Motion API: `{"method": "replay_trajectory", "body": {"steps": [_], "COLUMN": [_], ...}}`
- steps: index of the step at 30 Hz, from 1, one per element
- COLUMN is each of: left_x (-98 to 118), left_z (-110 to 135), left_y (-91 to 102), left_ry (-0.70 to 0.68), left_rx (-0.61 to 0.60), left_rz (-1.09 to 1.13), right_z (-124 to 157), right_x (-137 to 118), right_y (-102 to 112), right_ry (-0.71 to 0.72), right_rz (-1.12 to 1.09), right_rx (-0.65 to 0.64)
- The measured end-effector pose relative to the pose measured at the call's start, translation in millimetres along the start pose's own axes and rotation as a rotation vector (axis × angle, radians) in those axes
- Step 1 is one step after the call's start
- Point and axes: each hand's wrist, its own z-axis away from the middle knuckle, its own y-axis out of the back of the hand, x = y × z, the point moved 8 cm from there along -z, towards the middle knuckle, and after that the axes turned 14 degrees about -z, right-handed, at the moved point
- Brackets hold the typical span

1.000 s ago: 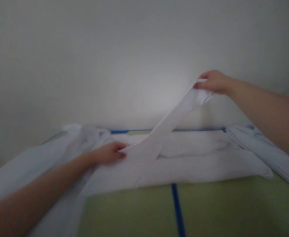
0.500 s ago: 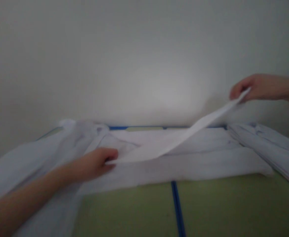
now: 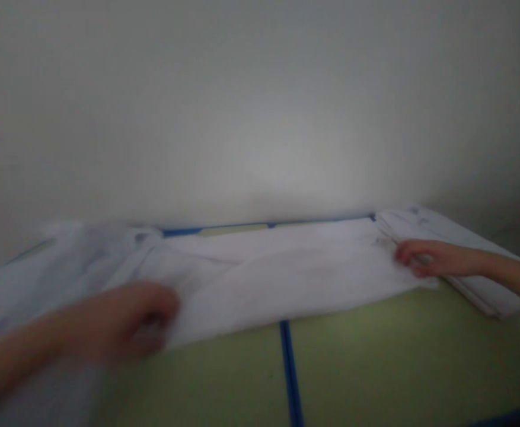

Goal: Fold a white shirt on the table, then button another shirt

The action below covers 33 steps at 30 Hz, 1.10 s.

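A long white cloth (image 3: 295, 270) lies folded into a strip along the far side of the green mats, with faint creases across it. My right hand (image 3: 442, 259) is at its right end, fingers curled and closed on the cloth's edge. Motion smears my left hand (image 3: 126, 320), which is over the near left part of the white fabric. Its fingers look bent, but whether they grip any cloth cannot be made out.
Rumpled white fabric (image 3: 64, 267) spreads along the left side. A folded white stack (image 3: 477, 284) lies at the right, beneath my right forearm. Green mats (image 3: 397, 350) with blue edging (image 3: 292, 373) cover the surface. A pale wall (image 3: 260, 118) rises directly behind.
The cloth strip that was raised between my hands now lies flat. My right hand has come down with its end, and my left hand has shifted left and nearer. The view has turned slightly right.
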Motion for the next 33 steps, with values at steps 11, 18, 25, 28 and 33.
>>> {"method": "replay_trajectory", "body": {"steps": [11,18,25,28,33], "left_x": [17,33,43,81,143], "left_z": [-130,-133,-107,-89,-77], "left_y": [-17.4,-8.7,14.3,19.0,2.6], "left_ry": [0.211,0.181,0.190,-0.001,-0.273], "left_rx": [0.048,0.121,0.326,0.368,0.230], "left_rz": [0.098,0.041,-0.086,-0.130,-0.167], "right_z": [-20,-22,11,35,46], "right_x": [42,37,52,63,62], "right_y": [15,31,33,3,0], "right_ry": [-0.321,-0.233,-0.452,-0.546,-0.504], "right_rz": [0.112,0.104,0.010,-0.082,0.077], "right_rx": [0.255,0.344,0.335,0.101,0.290]}}
